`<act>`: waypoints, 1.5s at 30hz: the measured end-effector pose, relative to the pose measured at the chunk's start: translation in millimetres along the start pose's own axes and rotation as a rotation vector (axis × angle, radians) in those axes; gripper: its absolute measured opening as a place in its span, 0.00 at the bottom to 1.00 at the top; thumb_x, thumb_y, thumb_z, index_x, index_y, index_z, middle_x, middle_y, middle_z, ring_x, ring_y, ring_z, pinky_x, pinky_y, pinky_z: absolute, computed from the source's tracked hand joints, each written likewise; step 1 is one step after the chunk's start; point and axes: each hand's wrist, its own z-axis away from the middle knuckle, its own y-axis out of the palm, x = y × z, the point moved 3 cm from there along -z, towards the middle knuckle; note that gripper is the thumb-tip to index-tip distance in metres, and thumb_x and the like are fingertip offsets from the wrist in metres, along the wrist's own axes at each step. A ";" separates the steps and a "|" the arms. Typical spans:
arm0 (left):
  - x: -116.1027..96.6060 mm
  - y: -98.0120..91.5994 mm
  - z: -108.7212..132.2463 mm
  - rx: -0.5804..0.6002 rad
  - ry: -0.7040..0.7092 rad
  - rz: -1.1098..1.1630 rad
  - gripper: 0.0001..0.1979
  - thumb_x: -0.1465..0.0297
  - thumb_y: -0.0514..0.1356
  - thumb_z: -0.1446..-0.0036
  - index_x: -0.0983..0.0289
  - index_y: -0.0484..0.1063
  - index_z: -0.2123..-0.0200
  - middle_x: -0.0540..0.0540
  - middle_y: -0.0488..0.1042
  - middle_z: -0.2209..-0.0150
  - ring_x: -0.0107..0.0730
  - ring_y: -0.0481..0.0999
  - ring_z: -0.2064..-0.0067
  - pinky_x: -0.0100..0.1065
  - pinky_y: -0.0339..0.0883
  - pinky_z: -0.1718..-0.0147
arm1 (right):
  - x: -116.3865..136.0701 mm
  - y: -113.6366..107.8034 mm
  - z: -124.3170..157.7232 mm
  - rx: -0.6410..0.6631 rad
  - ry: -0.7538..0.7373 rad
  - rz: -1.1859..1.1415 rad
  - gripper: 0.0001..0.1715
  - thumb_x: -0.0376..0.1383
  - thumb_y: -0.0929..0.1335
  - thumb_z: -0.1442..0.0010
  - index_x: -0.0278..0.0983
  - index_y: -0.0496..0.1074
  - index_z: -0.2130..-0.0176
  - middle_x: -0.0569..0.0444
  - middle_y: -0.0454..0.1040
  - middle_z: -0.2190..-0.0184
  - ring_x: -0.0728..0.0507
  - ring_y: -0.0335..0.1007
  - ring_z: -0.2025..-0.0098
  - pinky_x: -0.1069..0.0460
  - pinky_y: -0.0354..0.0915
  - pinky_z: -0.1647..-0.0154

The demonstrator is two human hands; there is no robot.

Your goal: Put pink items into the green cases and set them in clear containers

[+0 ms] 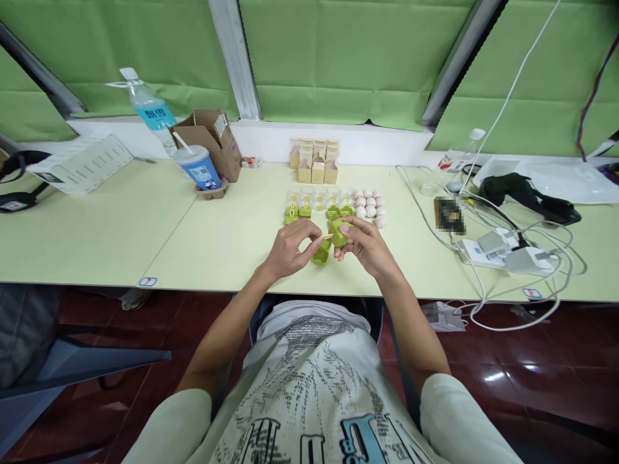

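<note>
A green rounded piece point(340, 234) is held in the right hand point(366, 245), above the pale yellow table point(232, 212) and close to its front edge. Its surface is seen to be smooth, bright lime green and slightly glossy, with a curved outline; its far side is covered by the fingers. It is gripped between the thumb and the bent fingers.

By the left hand point(294, 248), a thin pale yellow piece point(327, 236) is pinched between thumb and forefinger, its free end pointed at the green piece. Whether the two are in contact cannot be told.

Just below the hands, a hollow green cup point(320, 257) is noted on the table, its opening turned upward and its rim lobed. Beyond the hands, two open green shells point(340, 211) are placed beside a group of pinkish-white balls point(370, 203). To the left, small green parts point(291, 214) topped with pale yellow loops are observed. Behind these, a clear tray point(319, 191) is found, with yellow spots visible in its compartments.
</note>
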 end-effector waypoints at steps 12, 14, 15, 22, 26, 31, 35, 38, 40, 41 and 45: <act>32.5 -17.6 3.4 -0.056 -0.149 -0.061 0.06 0.69 0.58 0.29 0.60 0.76 0.56 0.55 0.79 0.58 0.33 0.78 0.60 0.37 0.73 0.57 | -18.0 -12.8 -10.6 -0.124 -0.158 0.216 0.32 0.52 0.82 0.44 0.44 0.73 0.47 0.55 0.78 0.53 0.46 0.80 0.57 0.48 0.79 0.54; 55.6 -26.4 8.0 -0.096 -0.261 -0.066 0.05 0.69 0.60 0.31 0.60 0.76 0.57 0.55 0.79 0.57 0.33 0.78 0.60 0.36 0.74 0.59 | -20.2 -19.5 -16.7 -0.186 -0.229 0.315 0.31 0.52 0.81 0.43 0.44 0.75 0.47 0.53 0.79 0.48 0.45 0.79 0.54 0.47 0.78 0.50; 68.7 -29.5 11.4 -0.103 -0.335 -0.067 0.04 0.70 0.60 0.33 0.60 0.76 0.57 0.55 0.78 0.56 0.33 0.79 0.59 0.35 0.74 0.60 | -21.3 -22.4 -21.8 -0.208 -0.257 0.385 0.29 0.52 0.81 0.43 0.43 0.77 0.48 0.52 0.80 0.48 0.44 0.79 0.53 0.46 0.77 0.49; 136.9 -13.6 40.8 0.003 -0.781 -0.076 0.16 0.73 0.61 0.38 0.61 0.70 0.47 0.63 0.78 0.41 0.45 0.80 0.44 0.44 0.78 0.52 | -42.6 -20.1 -88.2 -0.195 -0.188 0.932 0.18 0.46 0.80 0.38 0.37 0.84 0.53 0.49 0.86 0.58 0.42 0.81 0.60 0.47 0.75 0.52; 147.5 4.4 51.1 0.048 -0.808 -0.053 0.26 0.72 0.64 0.38 0.62 0.67 0.38 0.68 0.75 0.35 0.51 0.77 0.37 0.48 0.77 0.46 | -61.4 -10.2 -112.8 -0.148 -0.072 1.111 0.12 0.37 0.78 0.35 0.35 0.83 0.52 0.48 0.85 0.62 0.42 0.82 0.60 0.48 0.75 0.52; 153.1 13.9 57.6 0.076 -0.793 -0.021 0.34 0.71 0.64 0.37 0.63 0.61 0.30 0.70 0.72 0.32 0.52 0.73 0.33 0.49 0.74 0.42 | -73.5 -2.0 -120.4 -0.143 -0.069 1.181 0.11 0.36 0.78 0.35 0.36 0.83 0.52 0.45 0.86 0.58 0.38 0.83 0.56 0.43 0.75 0.46; 152.8 15.0 58.3 0.106 -0.771 -0.039 0.34 0.70 0.63 0.36 0.63 0.60 0.28 0.68 0.71 0.31 0.54 0.69 0.31 0.51 0.72 0.39 | -77.1 -0.1 -121.6 -0.129 -0.071 1.182 0.12 0.35 0.77 0.33 0.36 0.81 0.50 0.45 0.86 0.56 0.40 0.83 0.57 0.45 0.76 0.47; 151.5 15.5 58.4 0.132 -0.766 -0.047 0.34 0.70 0.62 0.35 0.63 0.60 0.28 0.67 0.71 0.31 0.55 0.68 0.32 0.51 0.71 0.39 | -79.3 0.0 -119.8 -0.117 -0.079 1.170 0.13 0.34 0.75 0.31 0.35 0.81 0.48 0.44 0.86 0.55 0.42 0.84 0.57 0.47 0.76 0.49; 151.1 15.9 58.5 0.139 -0.768 -0.045 0.33 0.69 0.62 0.35 0.63 0.60 0.28 0.67 0.71 0.32 0.55 0.67 0.32 0.51 0.70 0.39 | -80.9 -0.1 -118.2 -0.115 -0.081 1.171 0.14 0.34 0.75 0.32 0.33 0.81 0.47 0.43 0.86 0.55 0.41 0.85 0.58 0.46 0.77 0.48; 151.1 16.1 58.7 0.137 -0.771 -0.045 0.33 0.69 0.62 0.35 0.63 0.60 0.28 0.67 0.72 0.33 0.55 0.67 0.32 0.51 0.70 0.39 | -81.5 -0.2 -117.5 -0.113 -0.081 1.175 0.14 0.34 0.75 0.32 0.33 0.81 0.47 0.43 0.86 0.55 0.41 0.85 0.58 0.46 0.77 0.48; 151.3 16.5 59.3 0.122 -0.775 -0.054 0.32 0.69 0.62 0.35 0.62 0.61 0.29 0.66 0.74 0.36 0.53 0.68 0.33 0.50 0.70 0.39 | -81.8 -0.6 -115.4 -0.086 -0.085 1.190 0.16 0.29 0.73 0.32 0.34 0.81 0.46 0.44 0.86 0.52 0.42 0.85 0.57 0.48 0.77 0.46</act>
